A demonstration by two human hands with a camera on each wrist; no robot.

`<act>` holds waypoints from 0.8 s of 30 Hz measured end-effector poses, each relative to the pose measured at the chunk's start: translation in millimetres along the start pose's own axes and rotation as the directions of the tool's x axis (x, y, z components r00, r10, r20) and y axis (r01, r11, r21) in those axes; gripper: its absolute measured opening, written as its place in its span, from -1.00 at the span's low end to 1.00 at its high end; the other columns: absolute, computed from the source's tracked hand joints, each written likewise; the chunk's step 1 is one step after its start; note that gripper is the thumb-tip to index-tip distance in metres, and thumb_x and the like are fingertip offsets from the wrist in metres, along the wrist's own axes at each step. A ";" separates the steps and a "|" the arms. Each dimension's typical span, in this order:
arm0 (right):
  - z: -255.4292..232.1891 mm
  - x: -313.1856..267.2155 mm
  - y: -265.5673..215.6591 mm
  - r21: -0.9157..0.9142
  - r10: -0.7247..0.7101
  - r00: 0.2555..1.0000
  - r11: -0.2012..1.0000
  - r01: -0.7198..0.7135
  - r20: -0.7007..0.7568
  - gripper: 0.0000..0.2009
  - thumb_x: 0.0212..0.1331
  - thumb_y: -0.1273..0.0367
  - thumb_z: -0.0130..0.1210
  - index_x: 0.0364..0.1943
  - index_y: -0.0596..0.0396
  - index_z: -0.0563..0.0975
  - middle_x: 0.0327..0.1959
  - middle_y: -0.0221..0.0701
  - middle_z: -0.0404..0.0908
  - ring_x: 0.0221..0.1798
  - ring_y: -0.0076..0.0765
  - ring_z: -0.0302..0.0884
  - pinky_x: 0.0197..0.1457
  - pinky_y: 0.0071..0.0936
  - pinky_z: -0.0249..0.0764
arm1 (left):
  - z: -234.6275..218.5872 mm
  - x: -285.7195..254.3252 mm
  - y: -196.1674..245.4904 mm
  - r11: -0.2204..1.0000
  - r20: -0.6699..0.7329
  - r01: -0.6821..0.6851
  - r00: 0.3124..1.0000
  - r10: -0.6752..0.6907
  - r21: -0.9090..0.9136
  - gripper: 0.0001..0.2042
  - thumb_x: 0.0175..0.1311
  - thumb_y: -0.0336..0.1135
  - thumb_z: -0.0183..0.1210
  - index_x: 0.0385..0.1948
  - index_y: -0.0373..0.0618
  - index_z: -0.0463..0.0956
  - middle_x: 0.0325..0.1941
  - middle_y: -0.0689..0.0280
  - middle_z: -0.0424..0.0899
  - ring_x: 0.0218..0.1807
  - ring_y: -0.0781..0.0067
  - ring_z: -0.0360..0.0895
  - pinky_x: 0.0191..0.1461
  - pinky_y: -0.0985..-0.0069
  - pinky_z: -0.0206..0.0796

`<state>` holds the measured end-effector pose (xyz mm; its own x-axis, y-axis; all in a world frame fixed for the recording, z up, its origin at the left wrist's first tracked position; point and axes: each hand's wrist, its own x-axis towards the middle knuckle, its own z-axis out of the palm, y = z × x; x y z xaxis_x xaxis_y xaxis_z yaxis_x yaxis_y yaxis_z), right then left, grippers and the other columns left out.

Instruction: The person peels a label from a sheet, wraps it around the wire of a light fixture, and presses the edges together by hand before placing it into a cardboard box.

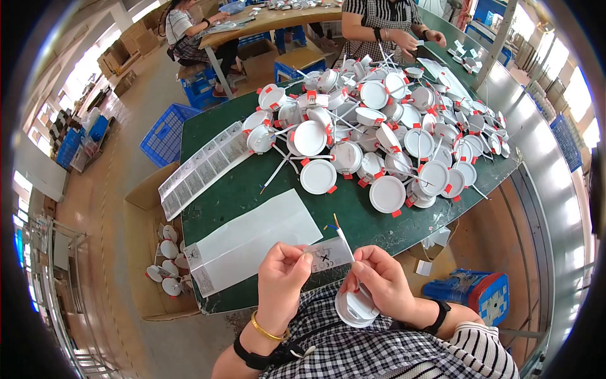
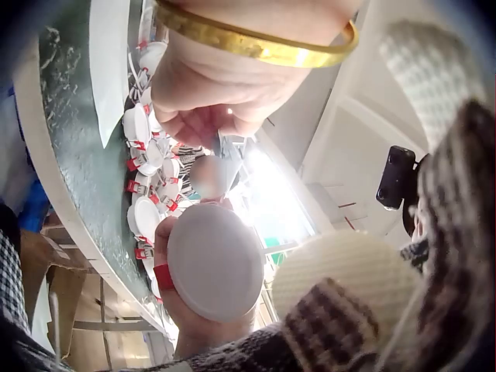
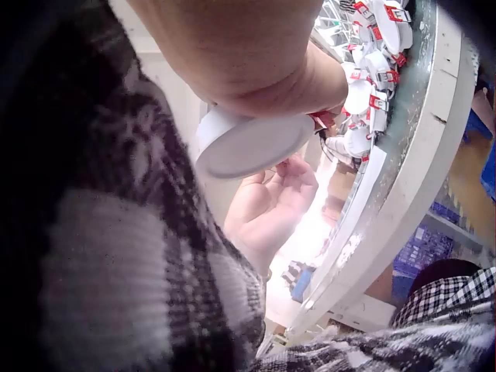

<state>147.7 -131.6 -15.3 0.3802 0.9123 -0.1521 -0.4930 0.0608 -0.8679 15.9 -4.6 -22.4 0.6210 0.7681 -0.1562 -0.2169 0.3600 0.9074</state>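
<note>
my left hand point(image 1: 282, 278) pinches one end of a small grey printed label point(image 1: 328, 254) between thumb and curled fingers, just above the near edge of the bench point(image 1: 344, 211). the label's other end meets the white cable point(image 1: 344, 243) of a round lamp point(image 1: 355, 309); i cannot tell whether it is stuck there. my right hand point(image 1: 382, 281) holds that lamp, its fingers closed around it and the thumb near the cable. the lamp is in front of my checked apron point(image 1: 379, 354), and blue and brown wire ends stick out at the cable's tip, pointing away from me. in the left wrist view i see the lamp's flat white face and a red clip at its rim.

on the green bench top, a mostly blank white sheet point(image 1: 252, 240) lies just beyond my left hand, and a printed strip point(image 1: 205, 165) lies farther off along the left edge. a big heap of white lamps point(image 1: 372, 129) with red clips covers the far side. more lamps lie in a cardboard box point(image 1: 142, 252) at the left, below a blue crate point(image 1: 165, 132). another person point(image 1: 382, 31) works across from me.
</note>
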 end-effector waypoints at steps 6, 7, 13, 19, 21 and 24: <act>1.1 5.2 9.8 -0.002 -0.016 0.999 1.000 0.016 -0.034 -0.89 0.39 0.43 -0.15 -0.12 0.18 0.30 -0.51 -0.38 0.50 -0.38 -0.44 0.56 -0.18 -0.45 0.54 | -0.5 3.6 -6.8 0.989 -0.011 0.048 0.999 -0.050 -0.136 -0.89 0.23 -0.52 0.15 -0.34 -0.20 0.37 -0.22 0.30 0.51 -0.24 0.67 0.43 -0.11 0.68 0.33; 1.0 5.7 11.1 -0.003 -0.016 0.999 1.000 0.016 -0.032 -0.89 0.39 0.43 -0.15 -0.12 0.18 0.30 -0.51 -0.38 0.50 -0.38 -0.44 0.56 -0.18 -0.45 0.54 | -0.1 4.0 -6.5 0.987 -0.012 0.060 0.998 -0.063 -0.151 -0.90 0.24 -0.52 0.14 -0.34 -0.19 0.37 -0.23 0.31 0.50 -0.24 0.66 0.43 -0.10 0.68 0.33; 0.4 6.4 14.1 -0.006 -0.018 0.999 1.000 0.018 -0.044 -0.90 0.39 0.44 -0.15 -0.13 0.18 0.31 -0.51 -0.38 0.50 -0.38 -0.43 0.56 -0.18 -0.45 0.55 | 1.6 5.0 -8.0 0.986 -0.026 0.026 0.999 -0.030 -0.162 -0.84 0.25 -0.54 0.13 -0.24 -0.18 0.31 -0.26 0.29 0.51 -0.22 0.61 0.46 -0.06 0.61 0.38; 0.4 5.8 12.1 -0.038 -0.059 0.996 0.998 0.057 -0.064 -0.90 0.39 0.44 -0.15 -0.13 0.19 0.31 -0.51 -0.39 0.50 -0.39 -0.44 0.54 -0.17 -0.43 0.55 | -4.5 3.0 -7.1 0.995 -0.027 -0.003 1.000 0.001 -0.096 -0.70 0.24 -0.49 0.18 -0.08 -0.21 0.25 -0.09 0.11 0.54 -0.10 0.49 0.52 0.02 0.53 0.41; -2.4 6.3 15.5 0.004 -0.043 0.997 0.999 0.044 -0.069 -0.90 0.40 0.44 -0.15 -0.14 0.19 0.32 -0.50 -0.40 0.49 -0.40 -0.49 0.51 -0.17 -0.42 0.55 | -4.0 4.8 -3.6 0.997 -0.005 0.013 1.000 -0.013 -0.072 -0.66 0.25 -0.46 0.18 -0.02 -0.24 0.26 -0.04 0.08 0.54 -0.07 0.45 0.53 0.03 0.51 0.42; -4.6 6.4 10.3 -0.056 0.033 0.998 0.998 -0.036 -0.047 -0.87 0.39 0.42 -0.11 -0.15 0.23 0.35 -0.46 -0.43 0.49 -0.39 -0.60 0.45 -0.18 -0.54 0.50 | -4.9 14.7 0.9 1.000 0.108 -0.018 0.994 0.019 -0.009 -0.53 0.26 -0.25 0.22 0.13 -0.30 0.33 -0.16 0.26 0.62 -0.19 0.51 0.56 -0.06 0.60 0.40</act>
<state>148.7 -127.0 -27.4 0.3998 0.8940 -0.2024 -0.4617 0.0056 -0.8870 21.1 9.6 -25.8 0.6944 0.7131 -0.0964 -0.2344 0.3508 0.9067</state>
